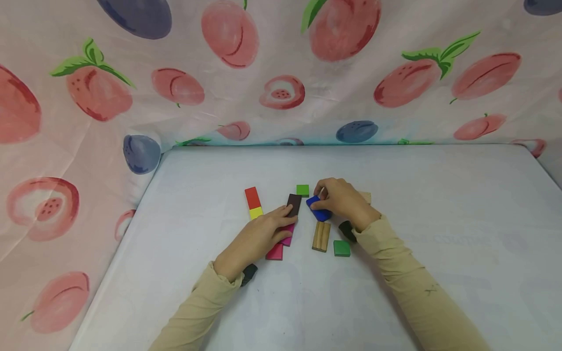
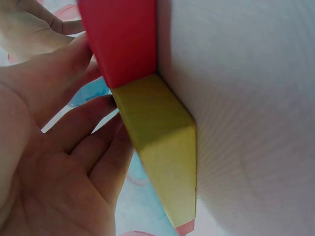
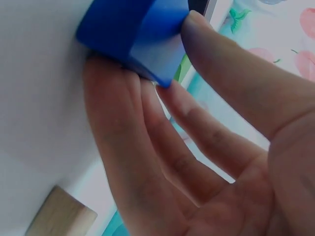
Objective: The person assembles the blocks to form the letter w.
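Observation:
My left hand (image 1: 259, 236) lies over a line of coloured blocks, its fingers resting on the dark brown block (image 1: 293, 204) and the magenta block (image 1: 287, 239). A pinkish-red block (image 1: 274, 252) lies just below the magenta one. My right hand (image 1: 344, 200) pinches a blue block (image 1: 320, 209) between thumb and fingers, right of the brown block. The right wrist view shows the thumb on one face of the blue block (image 3: 147, 39) and fingers beneath. In the left wrist view, a red block (image 2: 123, 39) and a yellow block (image 2: 157, 128) stand near the left fingers (image 2: 93, 123).
A red block (image 1: 252, 198) and yellow block (image 1: 256, 213) lie end to end at left. Light green block (image 1: 303, 190) is behind; grooved wooden pieces (image 1: 321, 237) and a green block (image 1: 342, 248) are in front. Another wooden block (image 1: 366, 197) is partly behind the right hand.

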Demonstrator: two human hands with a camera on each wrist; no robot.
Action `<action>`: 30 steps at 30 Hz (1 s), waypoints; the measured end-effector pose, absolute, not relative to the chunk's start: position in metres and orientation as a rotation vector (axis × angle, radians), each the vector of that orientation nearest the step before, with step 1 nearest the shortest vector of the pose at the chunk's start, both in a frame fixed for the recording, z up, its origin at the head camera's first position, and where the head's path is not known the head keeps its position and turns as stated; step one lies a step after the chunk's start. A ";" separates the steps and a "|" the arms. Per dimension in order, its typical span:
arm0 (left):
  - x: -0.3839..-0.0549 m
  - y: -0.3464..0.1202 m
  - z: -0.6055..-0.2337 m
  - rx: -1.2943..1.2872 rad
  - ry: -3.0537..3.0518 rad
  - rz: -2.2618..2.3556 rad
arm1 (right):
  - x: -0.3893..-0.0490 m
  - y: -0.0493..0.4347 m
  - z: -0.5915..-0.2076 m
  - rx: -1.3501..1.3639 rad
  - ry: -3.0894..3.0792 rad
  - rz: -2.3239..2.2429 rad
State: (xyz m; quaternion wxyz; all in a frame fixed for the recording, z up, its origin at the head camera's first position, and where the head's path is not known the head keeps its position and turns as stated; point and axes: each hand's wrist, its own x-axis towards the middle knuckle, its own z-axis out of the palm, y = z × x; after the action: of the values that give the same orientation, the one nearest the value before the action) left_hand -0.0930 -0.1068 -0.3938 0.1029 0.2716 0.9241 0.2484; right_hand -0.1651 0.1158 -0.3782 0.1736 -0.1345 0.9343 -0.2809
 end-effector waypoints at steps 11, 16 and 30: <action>-0.094 -0.107 -0.393 0.809 2.727 0.739 | -0.164 0.113 -0.377 -0.336 2.657 -0.843; -0.093 -0.106 -0.393 0.805 2.727 0.744 | -0.163 0.113 -0.377 -0.353 2.679 -0.818; -0.094 -0.106 -0.393 0.802 2.728 0.747 | -0.162 0.114 -0.378 -0.386 2.709 -0.809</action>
State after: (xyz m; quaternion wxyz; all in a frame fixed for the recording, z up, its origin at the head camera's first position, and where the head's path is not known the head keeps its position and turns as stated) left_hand -0.0935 -0.1060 -0.3932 0.1005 0.2714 0.9232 0.2529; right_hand -0.1624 0.1137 -0.3784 0.1435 -0.1339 0.9396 -0.2804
